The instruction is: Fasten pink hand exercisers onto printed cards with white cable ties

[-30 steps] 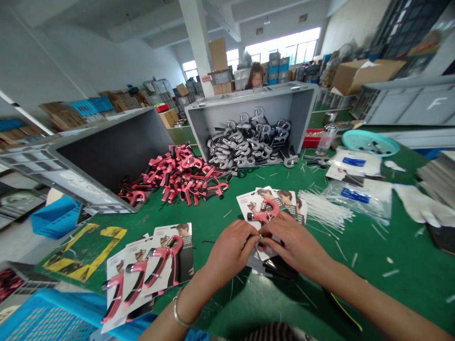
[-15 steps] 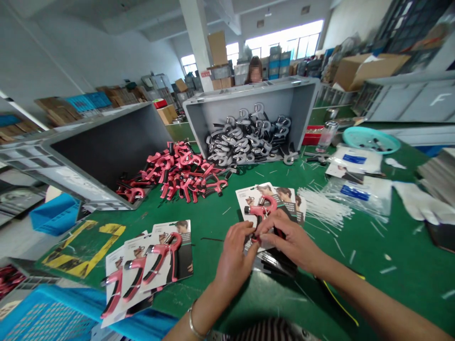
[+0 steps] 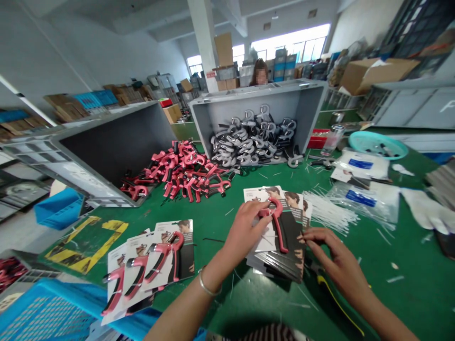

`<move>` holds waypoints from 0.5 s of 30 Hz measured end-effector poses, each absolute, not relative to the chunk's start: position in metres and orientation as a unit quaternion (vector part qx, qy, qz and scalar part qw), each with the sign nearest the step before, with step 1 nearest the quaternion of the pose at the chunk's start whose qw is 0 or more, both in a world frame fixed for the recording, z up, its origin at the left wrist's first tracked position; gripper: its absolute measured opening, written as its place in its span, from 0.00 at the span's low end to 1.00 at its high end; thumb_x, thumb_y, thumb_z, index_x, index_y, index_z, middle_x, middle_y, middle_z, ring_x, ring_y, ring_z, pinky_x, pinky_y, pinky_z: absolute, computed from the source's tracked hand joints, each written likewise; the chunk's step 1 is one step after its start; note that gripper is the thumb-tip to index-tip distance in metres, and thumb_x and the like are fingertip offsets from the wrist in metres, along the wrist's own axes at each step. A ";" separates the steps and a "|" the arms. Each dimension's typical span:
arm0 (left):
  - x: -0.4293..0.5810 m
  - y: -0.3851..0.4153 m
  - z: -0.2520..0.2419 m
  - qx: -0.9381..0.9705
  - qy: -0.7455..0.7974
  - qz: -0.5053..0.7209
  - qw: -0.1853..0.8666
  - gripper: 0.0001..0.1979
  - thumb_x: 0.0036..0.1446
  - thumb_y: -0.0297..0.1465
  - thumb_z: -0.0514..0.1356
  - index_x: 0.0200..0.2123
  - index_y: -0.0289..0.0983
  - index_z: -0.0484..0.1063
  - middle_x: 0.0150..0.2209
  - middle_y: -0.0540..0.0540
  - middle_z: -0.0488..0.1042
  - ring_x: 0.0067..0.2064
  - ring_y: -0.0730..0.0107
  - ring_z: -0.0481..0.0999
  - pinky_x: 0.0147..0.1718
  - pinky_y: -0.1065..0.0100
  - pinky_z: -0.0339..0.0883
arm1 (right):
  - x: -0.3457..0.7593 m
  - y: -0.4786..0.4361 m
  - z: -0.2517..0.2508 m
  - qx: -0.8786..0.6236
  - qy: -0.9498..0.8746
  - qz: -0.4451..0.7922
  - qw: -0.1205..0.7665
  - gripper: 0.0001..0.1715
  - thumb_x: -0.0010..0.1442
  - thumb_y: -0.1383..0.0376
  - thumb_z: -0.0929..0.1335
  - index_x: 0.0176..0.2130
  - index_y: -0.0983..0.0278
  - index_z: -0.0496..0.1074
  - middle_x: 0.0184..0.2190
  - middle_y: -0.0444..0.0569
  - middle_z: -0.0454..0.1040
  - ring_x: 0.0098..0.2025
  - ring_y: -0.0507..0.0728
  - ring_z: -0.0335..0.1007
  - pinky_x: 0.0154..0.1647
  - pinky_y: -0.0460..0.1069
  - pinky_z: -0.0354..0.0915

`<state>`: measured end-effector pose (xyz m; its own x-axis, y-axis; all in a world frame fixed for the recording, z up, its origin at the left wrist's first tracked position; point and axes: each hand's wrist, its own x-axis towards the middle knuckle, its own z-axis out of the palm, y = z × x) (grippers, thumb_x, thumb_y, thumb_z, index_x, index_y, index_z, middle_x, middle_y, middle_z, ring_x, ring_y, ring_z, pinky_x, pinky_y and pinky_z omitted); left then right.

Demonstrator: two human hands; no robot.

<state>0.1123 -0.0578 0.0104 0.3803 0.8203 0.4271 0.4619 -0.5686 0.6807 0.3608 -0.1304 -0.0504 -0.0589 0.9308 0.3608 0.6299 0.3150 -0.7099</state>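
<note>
A pink hand grip strengthener (image 3: 280,227) lies on a printed backing card (image 3: 293,237), on top of a stack of such cards. My left hand (image 3: 245,227) is closed over the strengthener's left side, its fingers covering that handle. At the card's right edge, my right hand (image 3: 336,255) has thumb and fingertips pinched on the edge. Cutting pliers (image 3: 329,293) with black and yellow handles lie under and beside my right hand. Several carded pink strengtheners (image 3: 161,255) overlap at the table's left front.
Loose pink strengtheners (image 3: 188,170) spill from a tipped grey crate (image 3: 106,137). Another grey crate (image 3: 309,109) holds grey strengtheners (image 3: 252,139). White cable ties (image 3: 330,210), plastic bags (image 3: 366,189), a white glove (image 3: 423,206) and a turquoise tray (image 3: 359,139) are at right. A person (image 3: 260,73) is behind.
My left hand has moved up onto the strengthener's upper left part. My right hand has left the strengthener and moved right to the card's edge, uncovering the right handle and the pliers.
</note>
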 end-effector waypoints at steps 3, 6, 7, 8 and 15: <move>0.129 -0.052 0.011 0.821 0.401 0.366 0.179 0.06 0.64 0.29 0.59 0.40 0.37 0.76 0.39 0.45 0.78 0.44 0.63 0.73 0.47 0.60 0.66 | 0.384 -0.155 -0.078 -0.597 -0.719 0.115 0.338 0.14 0.66 0.56 0.65 0.49 0.58 0.68 0.50 0.54 0.71 0.53 0.66 0.66 0.54 0.62 0.63; 0.133 -0.067 0.005 0.850 0.394 0.339 0.090 0.08 0.66 0.28 0.56 0.38 0.36 0.76 0.38 0.44 0.78 0.44 0.60 0.72 0.47 0.57 0.63 | 0.405 -0.185 -0.113 -0.637 -0.737 0.038 0.223 0.35 0.57 0.48 0.71 0.57 0.61 0.65 0.55 0.60 0.70 0.51 0.72 0.67 0.48 0.66 0.65; 0.133 -0.074 0.002 0.857 0.386 0.332 0.074 0.09 0.66 0.28 0.55 0.37 0.35 0.75 0.37 0.43 0.78 0.43 0.60 0.72 0.46 0.57 0.63 | 0.410 -0.193 -0.123 -0.646 -0.741 0.018 0.183 0.39 0.55 0.48 0.72 0.60 0.61 0.64 0.55 0.61 0.70 0.51 0.74 0.67 0.46 0.67 0.65; 0.133 -0.080 0.000 0.865 0.376 0.325 0.068 0.09 0.66 0.28 0.55 0.37 0.35 0.75 0.37 0.43 0.78 0.42 0.60 0.72 0.45 0.57 0.63 | 0.414 -0.199 -0.132 -0.652 -0.743 0.003 0.147 0.41 0.53 0.47 0.72 0.61 0.61 0.64 0.55 0.63 0.71 0.50 0.76 0.67 0.44 0.68 0.66; 0.124 -0.090 0.014 0.890 0.338 0.269 0.144 0.11 0.66 0.32 0.56 0.36 0.36 0.77 0.36 0.45 0.79 0.43 0.60 0.74 0.48 0.56 0.63 | 0.421 -0.182 -0.119 -0.663 -0.744 0.070 0.047 0.36 0.55 0.50 0.68 0.56 0.67 0.73 0.49 0.66 0.74 0.47 0.76 0.69 0.42 0.68 0.66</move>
